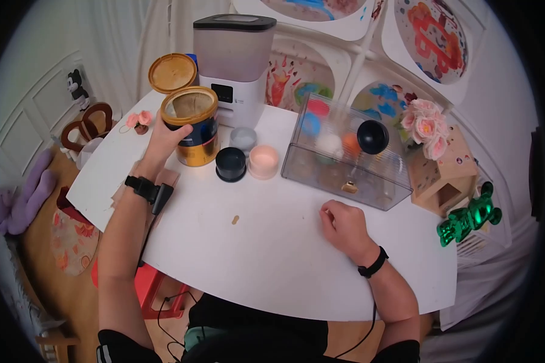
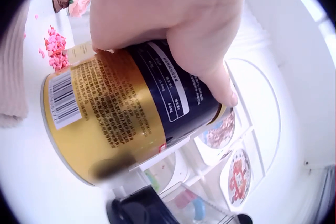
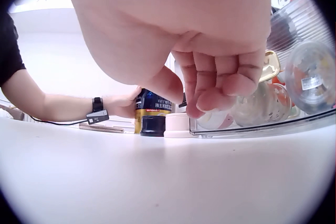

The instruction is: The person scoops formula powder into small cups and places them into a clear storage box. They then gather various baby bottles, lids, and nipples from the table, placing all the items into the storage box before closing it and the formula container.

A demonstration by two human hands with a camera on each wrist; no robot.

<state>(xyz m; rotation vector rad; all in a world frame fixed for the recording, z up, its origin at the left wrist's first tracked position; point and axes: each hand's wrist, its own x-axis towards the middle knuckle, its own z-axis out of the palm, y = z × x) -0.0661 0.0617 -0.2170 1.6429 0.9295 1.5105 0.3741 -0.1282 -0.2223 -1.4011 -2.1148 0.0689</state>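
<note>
My left hand (image 1: 165,140) grips the near left side of a gold and dark blue can (image 1: 200,151), its thumb across the dark band. The can's gold lid (image 1: 172,72) stands flipped up at the back. In the left wrist view the hand (image 2: 163,24) is wrapped round the can (image 2: 113,108). My right hand (image 1: 347,228) rests near the table's middle right, in front of a clear box (image 1: 351,175), holding nothing. The right wrist view shows that hand (image 3: 178,29) with its fingers loosely bent.
Black (image 1: 231,164), pink (image 1: 263,162) and grey (image 1: 243,139) round containers stand right of the can. Behind is a white dispenser (image 1: 236,78). A wooden house (image 1: 445,172), pink flowers (image 1: 427,127) and a green shiny figure (image 1: 471,215) are at the right.
</note>
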